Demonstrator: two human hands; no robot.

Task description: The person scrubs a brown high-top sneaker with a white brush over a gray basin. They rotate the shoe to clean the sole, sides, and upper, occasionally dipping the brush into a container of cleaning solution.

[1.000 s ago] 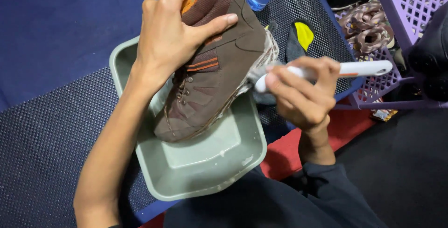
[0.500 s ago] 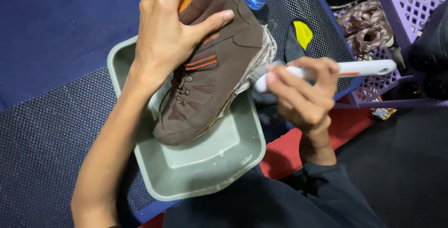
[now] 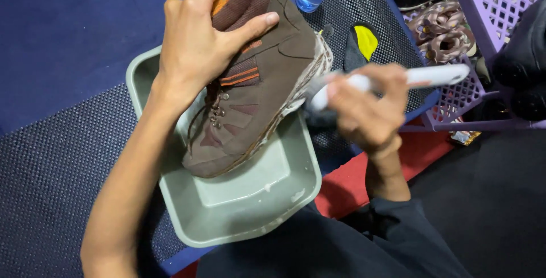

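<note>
Boot [image 3: 259, 93] — brown, tilted toe-down over the grey-green basin [image 3: 250, 209] — hangs from the left hand [image 3: 196, 44], fingers clenched on its collar, its sole edge just left of the right hand [image 3: 364, 107], whose fingers grip a white brush [image 3: 432, 76] lying crosswise.

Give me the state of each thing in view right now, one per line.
Left hand: gripping the boot's ankle collar.
Right hand: closed around the brush handle, motion-blurred.
Brown boot: tilted toe-down over the basin, laced, sole edge pale with foam or dirt.
White brush: head end against the boot's sole near the heel.
Grey basin: upright under the boot, whitish residue inside.
Purple basket: upright, footwear beside it.
</note>
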